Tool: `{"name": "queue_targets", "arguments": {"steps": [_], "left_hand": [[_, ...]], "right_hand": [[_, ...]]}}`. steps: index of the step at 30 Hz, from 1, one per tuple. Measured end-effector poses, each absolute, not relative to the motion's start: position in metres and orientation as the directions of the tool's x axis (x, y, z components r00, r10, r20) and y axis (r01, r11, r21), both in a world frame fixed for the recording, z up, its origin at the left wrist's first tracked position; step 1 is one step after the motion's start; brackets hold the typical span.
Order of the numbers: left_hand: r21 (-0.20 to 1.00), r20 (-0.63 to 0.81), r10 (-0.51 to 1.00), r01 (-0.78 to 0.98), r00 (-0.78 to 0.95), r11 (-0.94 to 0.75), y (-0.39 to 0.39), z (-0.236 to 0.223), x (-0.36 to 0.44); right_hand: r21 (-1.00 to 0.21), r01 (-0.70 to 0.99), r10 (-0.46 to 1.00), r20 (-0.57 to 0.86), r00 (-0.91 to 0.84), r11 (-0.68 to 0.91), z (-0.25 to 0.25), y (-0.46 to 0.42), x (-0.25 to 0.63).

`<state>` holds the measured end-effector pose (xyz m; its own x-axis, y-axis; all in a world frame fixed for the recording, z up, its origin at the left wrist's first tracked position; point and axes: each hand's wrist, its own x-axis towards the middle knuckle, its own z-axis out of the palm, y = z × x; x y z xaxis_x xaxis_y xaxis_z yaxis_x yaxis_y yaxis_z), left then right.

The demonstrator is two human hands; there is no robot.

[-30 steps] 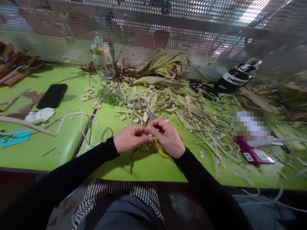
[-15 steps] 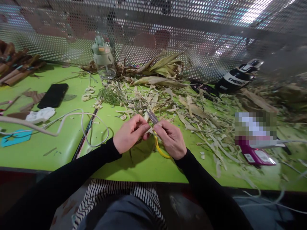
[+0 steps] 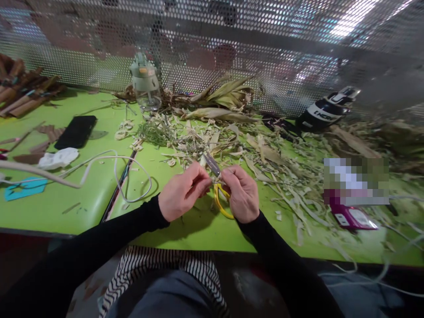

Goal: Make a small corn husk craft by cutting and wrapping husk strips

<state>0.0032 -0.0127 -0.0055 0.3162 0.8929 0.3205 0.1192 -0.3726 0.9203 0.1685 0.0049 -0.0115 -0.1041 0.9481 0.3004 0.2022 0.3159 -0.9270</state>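
Note:
My left hand (image 3: 185,190) is closed in a pinch, thumb against forefinger, at a small pale strip of corn husk (image 3: 216,179). Most of the strip is hidden by the fingers. Close beside it, my right hand (image 3: 241,190) has thumb and fingers bent together around a pair of scissors (image 3: 224,211) with yellow handle loops. The grey blades point away from me and left, over the husk scraps. Part of the scissors is covered by the right fingers. Dry husk shreds (image 3: 198,137) lie spread just beyond both hands.
Whole husks (image 3: 228,95) lie by the perforated metal screen (image 3: 265,53). A clear bottle (image 3: 145,84), a black bottle (image 3: 326,110) and a phone (image 3: 75,131) are around the green table (image 3: 195,234). A white cable (image 3: 115,176) loops at left; a purple packet (image 3: 354,218) lies right.
My hands have drawn slightly apart, with the right fingers a little further right. More of the yellow scissor loops shows beneath the right hand. The view has shifted slightly.

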Motion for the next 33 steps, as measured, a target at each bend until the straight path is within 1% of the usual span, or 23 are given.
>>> {"name": "queue_targets", "arguments": {"steps": [2,4,7,9,11,13,15,20,22,24,26,28,31,33], "left_hand": [[0.909,0.332,0.888,0.142,0.319,-0.392,-0.011,-0.008,0.003],[0.925,0.311,0.903,0.122,0.295,-0.359,-0.008,-0.011,0.004],[0.947,0.254,0.926,0.123,0.28,-0.298,-0.004,-0.012,0.004],[0.933,0.24,0.929,0.198,0.281,-0.301,-0.003,-0.011,0.003],[0.892,0.255,0.93,0.307,0.266,-0.332,-0.003,-0.008,0.001],[0.86,0.276,0.926,0.364,0.259,-0.358,-0.003,-0.005,-0.002],[0.872,0.272,0.925,0.337,0.267,-0.354,-0.005,-0.003,-0.003],[0.931,0.207,0.943,0.245,0.262,-0.272,-0.006,-0.002,-0.003],[0.949,0.187,0.948,0.201,0.257,-0.242,-0.003,-0.003,-0.004],[0.973,0.159,0.951,0.12,0.264,-0.196,0.002,-0.004,-0.006],[0.991,0.112,0.947,0.032,0.302,-0.128,0.006,-0.005,-0.008],[0.999,0.052,0.929,-0.019,0.366,-0.049,0.009,-0.006,-0.009],[0.998,-0.036,0.901,-0.023,0.432,0.05,0.01,-0.008,-0.008],[0.995,-0.074,0.905,-0.024,0.419,0.092,0.009,-0.009,-0.006]], "right_hand": [[-0.933,0.197,0.949,0.272,-0.162,0.301,-0.009,0.007,0.169],[-0.933,0.198,0.936,0.247,-0.252,0.3,-0.007,0.008,0.168],[-0.915,0.198,0.901,0.274,-0.335,0.352,-0.006,0.008,0.167],[-0.901,0.212,0.895,0.299,-0.33,0.379,-0.007,0.007,0.166],[-0.891,0.229,0.898,0.314,-0.309,0.391,-0.008,0.006,0.165],[-0.884,0.234,0.896,0.331,-0.297,0.404,-0.008,0.005,0.165],[-0.884,0.214,0.891,0.349,-0.291,0.416,-0.008,0.004,0.165],[-0.9,0.128,0.889,0.373,-0.267,0.416,-0.007,0.002,0.164],[-0.916,0.1,0.896,0.35,-0.275,0.388,-0.006,0.002,0.164],[-0.934,0.089,0.899,0.304,-0.315,0.347,-0.006,0.004,0.166],[-0.929,0.124,0.892,0.289,-0.348,0.35,-0.005,0.008,0.17],[-0.881,0.204,0.873,0.344,-0.344,0.428,-0.005,0.013,0.173],[-0.795,0.289,0.834,0.434,-0.342,0.533,-0.006,0.018,0.177],[-0.811,0.279,0.842,0.415,-0.346,0.514,-0.007,0.018,0.177]]}}
